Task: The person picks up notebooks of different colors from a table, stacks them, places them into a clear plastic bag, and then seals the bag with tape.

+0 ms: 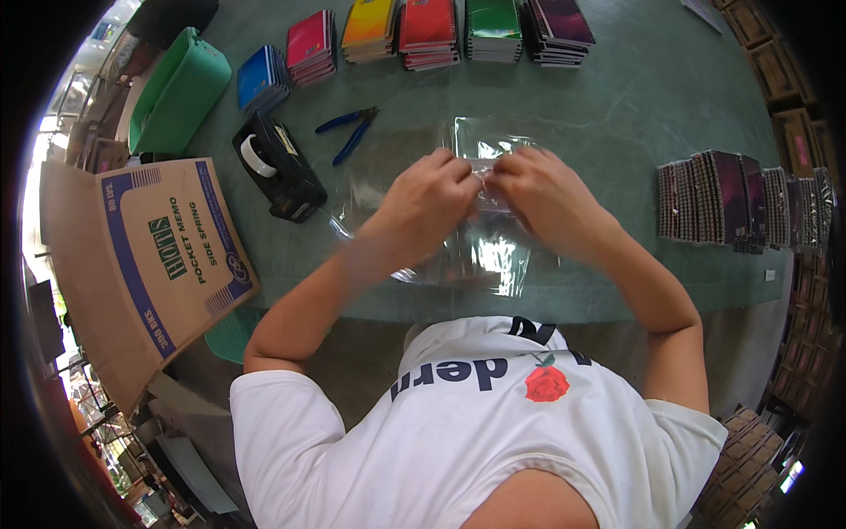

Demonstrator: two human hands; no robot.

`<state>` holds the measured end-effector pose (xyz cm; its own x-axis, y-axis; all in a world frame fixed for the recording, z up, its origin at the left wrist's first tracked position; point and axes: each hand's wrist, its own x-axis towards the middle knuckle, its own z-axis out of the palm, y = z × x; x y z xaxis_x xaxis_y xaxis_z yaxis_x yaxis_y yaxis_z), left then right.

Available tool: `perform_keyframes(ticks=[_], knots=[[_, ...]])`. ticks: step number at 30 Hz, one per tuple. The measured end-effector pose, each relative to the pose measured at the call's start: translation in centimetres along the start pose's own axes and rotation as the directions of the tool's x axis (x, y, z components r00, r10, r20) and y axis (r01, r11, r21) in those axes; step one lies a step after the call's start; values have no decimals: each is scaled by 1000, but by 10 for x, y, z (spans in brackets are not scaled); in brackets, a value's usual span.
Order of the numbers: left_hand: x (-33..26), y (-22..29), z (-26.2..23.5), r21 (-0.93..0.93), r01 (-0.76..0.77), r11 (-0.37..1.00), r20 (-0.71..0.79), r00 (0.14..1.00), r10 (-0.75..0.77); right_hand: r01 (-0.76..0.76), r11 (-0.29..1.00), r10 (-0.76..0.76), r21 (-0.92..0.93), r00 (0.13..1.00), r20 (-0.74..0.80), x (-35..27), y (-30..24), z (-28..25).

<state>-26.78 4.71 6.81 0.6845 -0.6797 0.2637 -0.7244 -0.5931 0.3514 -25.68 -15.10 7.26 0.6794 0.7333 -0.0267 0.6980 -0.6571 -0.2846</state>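
Clear plastic bags [502,251] lie flat on the green table in front of me, shiny with reflections. Over their middle, my left hand [436,187] and my right hand [545,189] are close together with fingers curled and pinched. Both grip the edge of a plastic bag between them, where the film looks gathered. The fingertips are partly hidden by the knuckles. To the left of my left hand are blue-handled cutting pliers [355,132], lying with handles apart, and a black tape dispenser [295,189].
Stacks of blue [262,78], pink [310,44], yellow [368,26], red [428,31], green [493,28] and purple [562,31] spiral notebooks line the far side. More spiral notebooks [705,198] stand in a row at right. A green plastic bin [176,93] and cardboard box [167,256] occupy the left.
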Motion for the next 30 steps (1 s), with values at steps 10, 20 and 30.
perform_keyframes(ticks=[10,20,30], knots=[[-54,-7,42,217,33,976,-470,880,75,159,986,-155,-50,765,-625,-33,5,67],[-179,-171,11,-682,645,345,-510,-82,-856,203,974,-216,-97,728,-651,-23,2,72],[-185,-63,-2,-533,800,274,-326,104,-940,216,964,-263,-152,725,-637,-30,8,69]])
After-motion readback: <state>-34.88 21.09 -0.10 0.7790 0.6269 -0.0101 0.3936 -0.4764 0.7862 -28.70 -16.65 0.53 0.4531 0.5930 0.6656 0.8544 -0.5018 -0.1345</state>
